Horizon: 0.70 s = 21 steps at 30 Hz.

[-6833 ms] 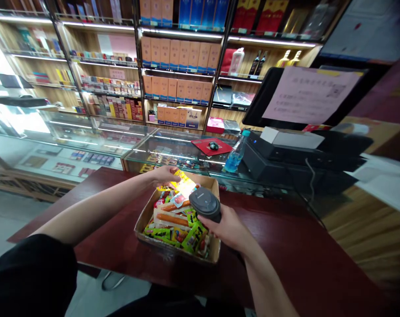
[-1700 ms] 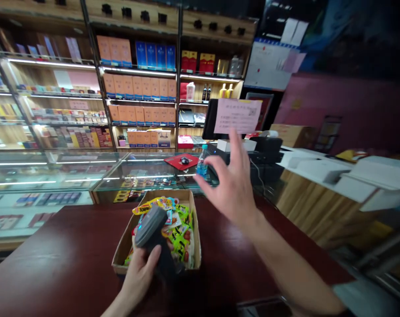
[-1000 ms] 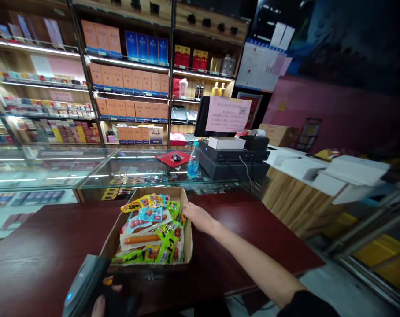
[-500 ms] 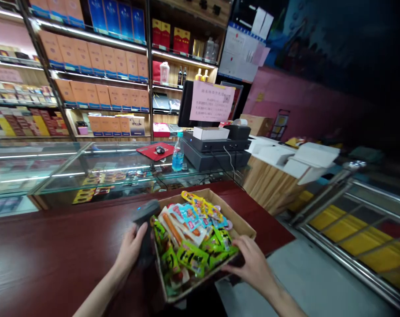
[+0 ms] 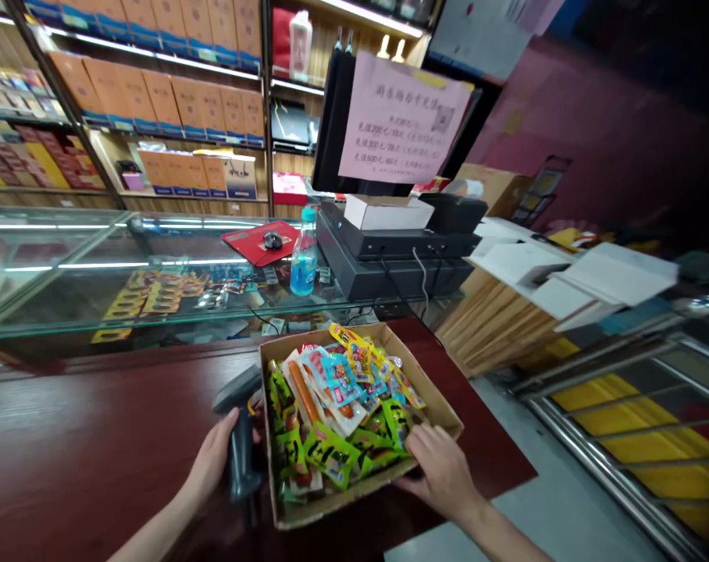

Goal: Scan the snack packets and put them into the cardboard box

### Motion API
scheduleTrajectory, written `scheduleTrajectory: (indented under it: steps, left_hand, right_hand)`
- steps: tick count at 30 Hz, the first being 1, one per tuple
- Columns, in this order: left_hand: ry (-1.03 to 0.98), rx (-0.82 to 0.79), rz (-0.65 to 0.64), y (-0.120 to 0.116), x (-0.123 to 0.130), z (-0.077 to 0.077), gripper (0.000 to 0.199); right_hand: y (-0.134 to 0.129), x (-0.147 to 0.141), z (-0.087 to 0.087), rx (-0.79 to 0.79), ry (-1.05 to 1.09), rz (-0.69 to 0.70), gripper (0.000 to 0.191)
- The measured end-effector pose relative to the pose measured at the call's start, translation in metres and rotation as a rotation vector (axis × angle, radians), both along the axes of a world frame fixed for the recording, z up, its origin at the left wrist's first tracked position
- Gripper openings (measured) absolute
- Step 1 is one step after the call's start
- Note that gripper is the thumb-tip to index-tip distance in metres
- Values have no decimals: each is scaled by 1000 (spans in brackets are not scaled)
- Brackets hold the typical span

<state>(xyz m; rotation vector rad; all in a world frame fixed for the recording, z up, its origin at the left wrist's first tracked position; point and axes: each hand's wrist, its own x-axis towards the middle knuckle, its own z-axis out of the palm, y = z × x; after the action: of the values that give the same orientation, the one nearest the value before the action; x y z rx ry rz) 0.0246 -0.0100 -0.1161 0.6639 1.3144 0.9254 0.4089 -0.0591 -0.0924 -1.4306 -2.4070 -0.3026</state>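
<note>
Your left hand (image 5: 211, 454) grips the scanner (image 5: 242, 457); your right hand (image 5: 442, 470) pinches the box (image 5: 425, 388) rim. Hold it level.

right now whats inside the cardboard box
The cardboard box holds green, yellow and blue snack packets, and what looks like a wrapped sausage. The packets on top cover the bottom, so anything lower down cannot be seen.

Centre: upright clear plastic bottle (image 5: 304, 264) with turquoise cap (image 5: 308, 214), beside a red rectangular mouse pad (image 5: 247, 244) carrying a black computer mouse (image 5: 272, 240). Upper centre: black monitor (image 5: 329, 125) bearing a pink printed paper sheet (image 5: 398, 125). Upper left: shelved orange-and-blue cartons (image 5: 186, 105).
</note>
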Motion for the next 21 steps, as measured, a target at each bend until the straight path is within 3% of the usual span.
scheduleTrajectory:
  steps: [4,8,10,13,15,17,19,21]
  left_hand:
    - [41,-111,83,-9,18,15,54]
    - [96,-99,157,-20,24,50,47]
    - [40,-121,237,-40,19,73,43]
    - [-94,-185,412,-89,7,111,42]
    - [-145,-244,528,-122,3,132,42]
    - [-185,-278,607,-143,6,146,40]
    - [-239,-239,642,-144,16,151,36]
    - [-279,-136,653,-126,29,148,34]
  right_hand:
    - [5,3,6,-130,26,50,41]
    - [11,-1,23,-146,41,142,43]
    - [8,-3,45,-174,32,213,42]
    - [13,1,94,-191,56,257,45]
    - [34,3,131,-192,88,238,51]
    - [72,-1,162,-281,89,216,52]
    - [121,-12,184,-400,86,154,54]
    - [172,-30,196,-557,51,98,61]
